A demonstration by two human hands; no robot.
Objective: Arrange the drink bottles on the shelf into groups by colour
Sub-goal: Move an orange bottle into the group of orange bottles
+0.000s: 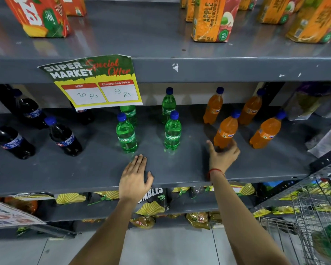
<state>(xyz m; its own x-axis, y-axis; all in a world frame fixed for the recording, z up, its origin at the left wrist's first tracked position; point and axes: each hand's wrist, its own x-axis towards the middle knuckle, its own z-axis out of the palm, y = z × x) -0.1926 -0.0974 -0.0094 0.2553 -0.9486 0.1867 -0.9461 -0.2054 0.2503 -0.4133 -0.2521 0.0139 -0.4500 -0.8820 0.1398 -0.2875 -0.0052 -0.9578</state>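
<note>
On the grey middle shelf [84, 169] stand three groups of small bottles with blue caps. Several dark cola bottles [64, 137] are at the left, several green Sprite bottles [126, 135] in the middle, several orange Fanta bottles [266, 132] at the right. My right hand [223, 156] is at the base of the nearest orange bottle [226, 130], fingers spread around its foot, the grip loose. My left hand [135, 178] lies flat on the shelf's front edge, below the front-left green bottle, holding nothing.
A paper price sign [97, 81] hangs from the upper shelf edge and hides part of one cola and one green bottle. Juice cartons [211, 18] stand on the shelf above. Snack packets [153, 205] fill the shelf below. A wire trolley [313, 217] stands at the lower right.
</note>
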